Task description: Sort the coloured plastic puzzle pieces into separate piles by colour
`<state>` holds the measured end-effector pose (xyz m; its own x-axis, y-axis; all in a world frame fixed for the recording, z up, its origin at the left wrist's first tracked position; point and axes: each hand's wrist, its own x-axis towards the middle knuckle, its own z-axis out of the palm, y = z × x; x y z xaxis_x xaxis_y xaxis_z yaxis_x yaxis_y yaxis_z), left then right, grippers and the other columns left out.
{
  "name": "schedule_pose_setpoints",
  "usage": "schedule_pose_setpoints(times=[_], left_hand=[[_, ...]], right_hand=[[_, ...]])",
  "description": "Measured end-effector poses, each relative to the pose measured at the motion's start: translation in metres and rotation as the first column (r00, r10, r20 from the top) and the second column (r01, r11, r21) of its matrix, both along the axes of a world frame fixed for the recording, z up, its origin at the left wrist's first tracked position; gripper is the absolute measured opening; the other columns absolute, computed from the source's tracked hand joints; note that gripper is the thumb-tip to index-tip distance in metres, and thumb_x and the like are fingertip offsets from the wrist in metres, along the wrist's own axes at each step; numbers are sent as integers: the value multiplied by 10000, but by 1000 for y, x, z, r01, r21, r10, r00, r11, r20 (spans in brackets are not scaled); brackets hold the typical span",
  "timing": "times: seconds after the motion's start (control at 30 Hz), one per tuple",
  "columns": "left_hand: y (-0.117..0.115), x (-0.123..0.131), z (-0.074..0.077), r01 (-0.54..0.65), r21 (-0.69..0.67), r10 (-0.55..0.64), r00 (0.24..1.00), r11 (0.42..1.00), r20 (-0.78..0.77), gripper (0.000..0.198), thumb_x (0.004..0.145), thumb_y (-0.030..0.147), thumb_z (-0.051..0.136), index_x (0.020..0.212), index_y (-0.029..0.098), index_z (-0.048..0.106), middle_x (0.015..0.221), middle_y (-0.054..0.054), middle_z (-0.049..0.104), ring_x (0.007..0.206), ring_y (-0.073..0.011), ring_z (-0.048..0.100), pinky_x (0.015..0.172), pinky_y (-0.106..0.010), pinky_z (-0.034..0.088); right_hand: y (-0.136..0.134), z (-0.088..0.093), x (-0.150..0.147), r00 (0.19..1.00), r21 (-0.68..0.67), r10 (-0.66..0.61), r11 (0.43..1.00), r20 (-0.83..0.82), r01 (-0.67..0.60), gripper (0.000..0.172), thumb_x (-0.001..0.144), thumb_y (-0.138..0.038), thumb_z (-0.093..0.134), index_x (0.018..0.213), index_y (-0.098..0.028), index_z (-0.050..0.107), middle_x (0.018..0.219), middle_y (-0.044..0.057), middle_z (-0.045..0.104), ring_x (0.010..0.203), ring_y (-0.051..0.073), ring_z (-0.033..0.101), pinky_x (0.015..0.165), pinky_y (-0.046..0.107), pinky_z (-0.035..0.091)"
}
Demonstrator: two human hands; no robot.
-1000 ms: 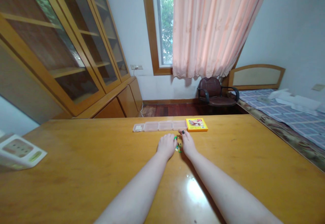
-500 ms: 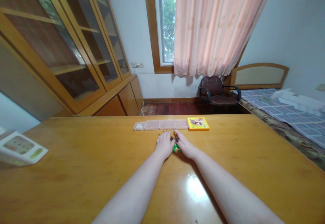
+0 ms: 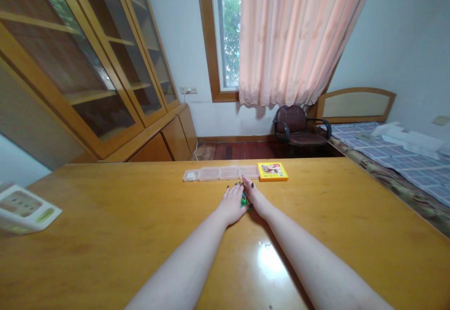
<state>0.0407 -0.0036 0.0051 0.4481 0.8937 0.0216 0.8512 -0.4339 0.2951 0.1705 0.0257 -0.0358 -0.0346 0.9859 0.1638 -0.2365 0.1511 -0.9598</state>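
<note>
- Small colourful pieces [image 3: 243,202] lie on the table [image 3: 123,230], between the hands.
- Left hand [image 3: 231,204] and right hand [image 3: 258,201] cup around them, fingers fairly straight; whether either grips a piece, I cannot tell.
- Palms kept low and close should stop strays.
- Beyond: clear trays [image 3: 209,174], yellow box [image 3: 273,172] beside.

A room in a home, shown by the bed [image 3: 358,105], pink curtain [image 3: 295,38] and glass-fronted cabinet [image 3: 116,43].
</note>
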Motion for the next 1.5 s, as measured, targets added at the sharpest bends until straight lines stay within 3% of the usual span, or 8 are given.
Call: schedule_pose_setpoints(times=[0.17, 0.33, 0.43, 0.63, 0.73, 0.87, 1.03, 1.5], left_hand=[[-2, 12, -1, 134, 71, -141, 984, 988, 109, 542, 833, 304, 481, 1347, 162, 381, 1419, -103, 409, 1316, -233, 348, 1133, -421, 207], [-4, 18, 0, 117, 69, -130, 964, 991, 231, 427, 800, 209, 508, 1221, 147, 477, 1240, -117, 554, 1138, -220, 508, 1029, -366, 378], [-3, 19, -3, 90, 58, -102, 958, 994, 268, 378, 795, 156, 494, 1173, 152, 501, 1180, -104, 577, 1097, -211, 522, 996, -350, 402], [-4, 21, -2, 31, 79, -44, 985, 996, 168, 337, 859, 159, 419, 1187, 186, 487, 1173, -81, 558, 1088, -207, 500, 963, -367, 402], [-8, 24, 1, -16, 98, 9, 997, 995, 75, 278, 862, 183, 438, 1130, 198, 509, 1120, -67, 565, 1060, -210, 498, 936, -366, 402], [-14, 27, 5, -72, 196, 86, 994, 978, -61, 175, 883, 238, 423, 1001, 187, 541, 1022, -74, 571, 978, -231, 508, 859, -382, 421], [-14, 29, 8, -137, 205, 169, 974, 969, -147, 212, 904, 268, 377, 995, 171, 543, 976, -90, 568, 926, -236, 536, 794, -369, 445], [4, 7, 17, -243, 123, 249, 968, 962, -33, 296, 938, 351, 337, 915, 180, 578, 921, -85, 635, 866, -217, 598, 727, -318, 434]], right_hand=[[-4, 6, 1, 974, -29, -224, 974, 16, 224, 566, 740, -668, 514, 1038, -200, 623, 1131, 98, 625, 1070, 252, 555, 983, 431, 391], [-6, 10, -2, 967, -90, -241, 965, 80, 248, 515, 731, -644, 538, 986, -210, 649, 1105, 79, 649, 1105, 252, 536, 1003, 411, 370], [-3, 10, -3, 973, -151, -229, 961, 38, 232, 499, 695, -625, 587, 974, -218, 660, 1137, 75, 645, 1142, 257, 520, 1027, 414, 345], [0, 5, 0, 961, -255, -250, 943, -120, 214, 467, 699, -599, 531, 894, -193, 653, 1059, 94, 677, 1061, 254, 586, 916, 375, 440], [-1, 5, 1, 957, -233, -285, 936, -59, 264, 462, 711, -598, 516, 885, -190, 644, 1018, 91, 685, 1005, 243, 602, 852, 349, 461], [-2, 5, 5, 947, -91, -316, 943, 66, 321, 463, 733, -614, 508, 852, -187, 640, 933, 75, 688, 918, 232, 604, 810, 341, 453], [-4, 8, 9, 942, -53, -314, 945, 121, 322, 458, 754, -607, 497, 847, -183, 641, 892, 69, 674, 870, 223, 600, 801, 343, 448], [-6, 13, 9, 950, -65, -276, 955, 147, 288, 425, 750, -580, 520, 910, -203, 633, 911, 55, 666, 858, 214, 607, 784, 341, 449]])
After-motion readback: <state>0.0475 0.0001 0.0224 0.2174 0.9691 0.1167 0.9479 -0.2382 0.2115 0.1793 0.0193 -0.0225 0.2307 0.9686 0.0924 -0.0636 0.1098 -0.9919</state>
